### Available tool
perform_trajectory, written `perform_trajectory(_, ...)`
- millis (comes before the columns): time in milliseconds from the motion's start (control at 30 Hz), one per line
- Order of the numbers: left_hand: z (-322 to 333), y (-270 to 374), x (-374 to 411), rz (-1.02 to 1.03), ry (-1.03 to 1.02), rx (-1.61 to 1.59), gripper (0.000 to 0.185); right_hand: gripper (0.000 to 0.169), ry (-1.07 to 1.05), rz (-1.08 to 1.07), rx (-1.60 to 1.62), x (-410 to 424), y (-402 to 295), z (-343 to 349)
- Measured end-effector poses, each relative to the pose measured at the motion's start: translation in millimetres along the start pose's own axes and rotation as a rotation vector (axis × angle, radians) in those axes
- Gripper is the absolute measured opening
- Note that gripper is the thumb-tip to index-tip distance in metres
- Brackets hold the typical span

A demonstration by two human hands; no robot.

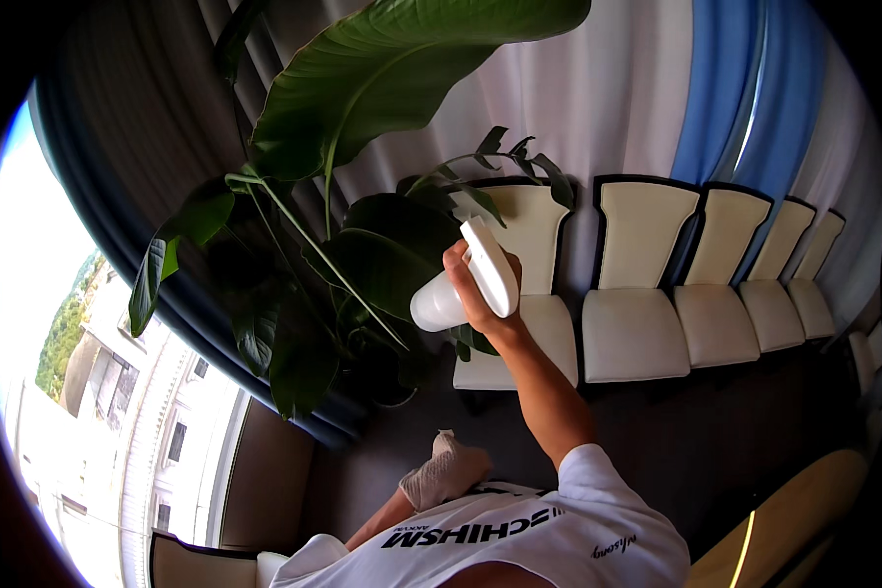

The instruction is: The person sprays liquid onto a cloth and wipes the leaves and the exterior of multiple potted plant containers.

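My right hand [474, 290] grips a white spray bottle [441, 303] just below its white trigger head [491, 272]. The bottle is raised and tilted, with the head in front of a cream chair back and plant leaves close to its left. Low in front of my shirt is my left hand [448, 470], covered by a beige textured glove or cloth. Its fingers are hidden, so I cannot tell their pose. A large potted plant [382, 81] with broad green leaves rises ahead and to the left, and a dark leaf [389, 250] hangs near the bottle.
Several cream chairs with dark frames [636, 331] line the curtain [595, 95] on the right. A bright window [117, 382] with buildings outside is at the left. A round table edge [786, 507] shows at lower right, and another chair [198, 562] at lower left.
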State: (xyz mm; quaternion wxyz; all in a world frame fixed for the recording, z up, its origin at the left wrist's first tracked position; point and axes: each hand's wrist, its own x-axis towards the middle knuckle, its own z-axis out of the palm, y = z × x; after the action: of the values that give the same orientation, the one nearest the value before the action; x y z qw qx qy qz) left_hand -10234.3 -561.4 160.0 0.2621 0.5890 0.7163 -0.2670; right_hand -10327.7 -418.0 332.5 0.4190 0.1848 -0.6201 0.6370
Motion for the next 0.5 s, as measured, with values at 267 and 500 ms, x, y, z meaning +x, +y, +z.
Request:
perform_trajectory(267,-40,59,38,-0.194,0.087,-0.282,0.019,0.015,-0.291,0.072,0.153,-78,31,-18)
perform_trajectory(500,-27,96,47,-0.343,0.129,-0.479,0.019,0.017,-0.343,0.324,0.166,-176,49,-40)
